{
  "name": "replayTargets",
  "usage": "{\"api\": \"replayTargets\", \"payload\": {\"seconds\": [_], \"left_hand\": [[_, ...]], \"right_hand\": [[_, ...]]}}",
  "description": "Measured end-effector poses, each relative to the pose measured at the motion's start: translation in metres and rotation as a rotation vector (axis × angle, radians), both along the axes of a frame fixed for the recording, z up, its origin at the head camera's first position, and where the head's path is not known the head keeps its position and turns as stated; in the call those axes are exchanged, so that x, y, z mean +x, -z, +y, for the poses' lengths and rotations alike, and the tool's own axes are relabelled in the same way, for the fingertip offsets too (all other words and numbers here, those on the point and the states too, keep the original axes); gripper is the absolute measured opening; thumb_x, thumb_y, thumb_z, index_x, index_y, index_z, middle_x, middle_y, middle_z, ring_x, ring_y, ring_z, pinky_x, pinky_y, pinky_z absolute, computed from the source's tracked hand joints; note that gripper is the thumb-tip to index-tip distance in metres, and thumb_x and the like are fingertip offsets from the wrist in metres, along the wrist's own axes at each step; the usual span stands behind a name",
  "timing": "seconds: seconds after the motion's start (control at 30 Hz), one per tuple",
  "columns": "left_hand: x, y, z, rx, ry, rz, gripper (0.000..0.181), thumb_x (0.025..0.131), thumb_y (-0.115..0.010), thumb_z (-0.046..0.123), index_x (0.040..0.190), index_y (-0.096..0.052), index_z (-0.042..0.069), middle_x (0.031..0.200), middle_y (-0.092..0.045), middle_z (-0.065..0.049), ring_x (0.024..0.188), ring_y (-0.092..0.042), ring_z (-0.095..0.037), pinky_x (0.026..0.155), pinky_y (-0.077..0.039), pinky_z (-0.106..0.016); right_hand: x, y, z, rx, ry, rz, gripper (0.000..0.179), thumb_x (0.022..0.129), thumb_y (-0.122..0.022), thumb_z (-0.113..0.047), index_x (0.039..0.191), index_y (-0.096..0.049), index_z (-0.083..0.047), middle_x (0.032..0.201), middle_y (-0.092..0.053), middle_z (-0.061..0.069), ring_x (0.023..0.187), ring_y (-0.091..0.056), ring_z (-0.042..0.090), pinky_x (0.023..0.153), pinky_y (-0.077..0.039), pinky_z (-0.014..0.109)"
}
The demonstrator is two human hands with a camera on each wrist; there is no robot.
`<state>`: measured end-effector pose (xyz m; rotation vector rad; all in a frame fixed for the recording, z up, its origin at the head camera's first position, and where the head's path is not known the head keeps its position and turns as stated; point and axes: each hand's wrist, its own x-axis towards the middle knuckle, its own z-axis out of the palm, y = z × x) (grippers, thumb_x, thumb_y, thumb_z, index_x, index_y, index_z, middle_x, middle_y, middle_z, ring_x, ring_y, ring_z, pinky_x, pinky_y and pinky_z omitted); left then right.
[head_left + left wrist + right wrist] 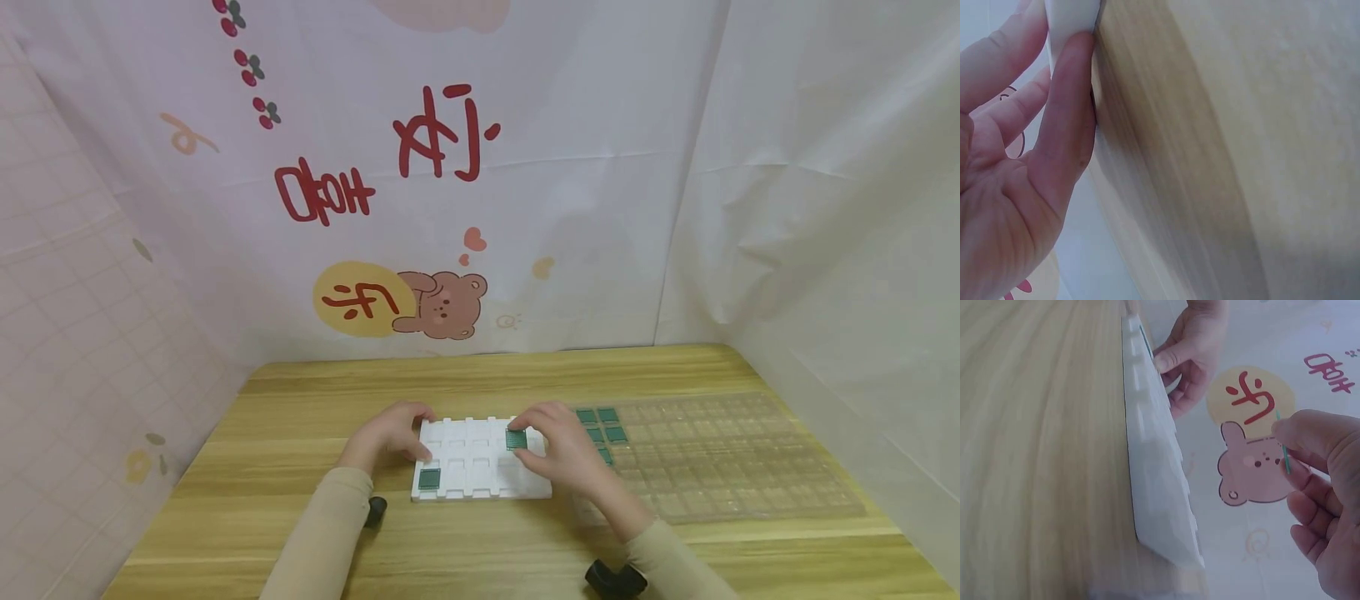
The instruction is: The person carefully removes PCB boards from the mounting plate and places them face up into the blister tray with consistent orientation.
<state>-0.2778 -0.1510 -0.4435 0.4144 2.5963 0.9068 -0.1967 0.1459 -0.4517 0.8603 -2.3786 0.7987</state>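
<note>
A white tray [459,479] with rows of shallow pockets lies on the table. One square green chip [430,478] sits in its near left pocket. My left hand [392,432] grips the tray's left end, and the left wrist view shows the thumb [1069,94] pressed along its edge. Over the tray's right part, my right hand [564,446] pinches another thin green chip [516,439] between thumb and fingers. Seen from the right wrist, this chip [1283,447] is edge-on and held above the tray [1154,450].
A wide transparent compartment tray [720,467] lies to the right on the wooden table [487,554]. Several green chips [607,415] are in its left compartments. A printed white curtain [570,275] hangs behind the table and along both sides.
</note>
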Motion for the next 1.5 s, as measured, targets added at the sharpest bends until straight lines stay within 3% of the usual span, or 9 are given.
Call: {"api": "replayTargets", "payload": {"seconds": [0.3,0.63,0.9,1.2,1.5], "left_hand": [[0.0,0.0,0.0,-0.004,-0.003,-0.016,0.054,0.068,-0.089,0.002,0.116,-0.066,0.009,0.126,-0.056,-0.01,0.106,-0.052,-0.026,0.074,-0.052,-0.031],[0.001,-0.002,0.0,-0.023,0.01,0.015,0.054,0.066,-0.091,0.004,0.114,-0.066,0.009,0.125,-0.056,-0.011,0.106,-0.051,-0.026,0.077,-0.051,-0.034],[0.001,-0.001,0.001,-0.017,0.013,0.023,0.054,0.065,-0.091,0.003,0.113,-0.066,0.009,0.124,-0.056,-0.011,0.106,-0.05,-0.026,0.075,-0.051,-0.031],[0.002,-0.001,0.001,-0.018,0.01,0.016,0.054,0.066,-0.091,0.004,0.114,-0.066,0.009,0.123,-0.056,-0.011,0.105,-0.051,-0.025,0.072,-0.051,-0.031],[0.001,0.0,0.0,-0.014,0.01,0.014,0.055,0.066,-0.091,0.003,0.114,-0.066,0.009,0.123,-0.056,-0.01,0.102,-0.052,-0.024,0.072,-0.051,-0.031]], "right_hand": [[0.003,-0.003,0.021,0.053,0.028,0.048,0.033,0.071,-0.088,-0.012,0.099,-0.071,-0.016,0.103,-0.066,-0.006,0.101,-0.056,0.02,0.087,-0.045,0.041],[0.002,0.0,0.052,0.095,0.029,0.102,0.035,0.067,-0.088,-0.011,0.097,-0.071,-0.014,0.104,-0.067,0.0,0.099,-0.058,0.023,0.084,-0.046,0.043],[0.001,-0.001,0.073,0.135,0.041,0.093,0.034,0.068,-0.086,-0.008,0.098,-0.07,-0.015,0.101,-0.066,-0.002,0.097,-0.058,0.022,0.08,-0.049,0.043],[0.0,-0.004,0.097,0.18,0.045,0.024,0.032,0.07,-0.086,-0.009,0.099,-0.072,-0.014,0.102,-0.066,-0.003,0.098,-0.058,0.023,0.082,-0.048,0.045],[0.001,0.004,0.122,0.187,0.052,-0.022,0.033,0.071,-0.087,-0.007,0.099,-0.072,-0.016,0.105,-0.067,-0.002,0.1,-0.058,0.024,0.083,-0.048,0.048]]}}
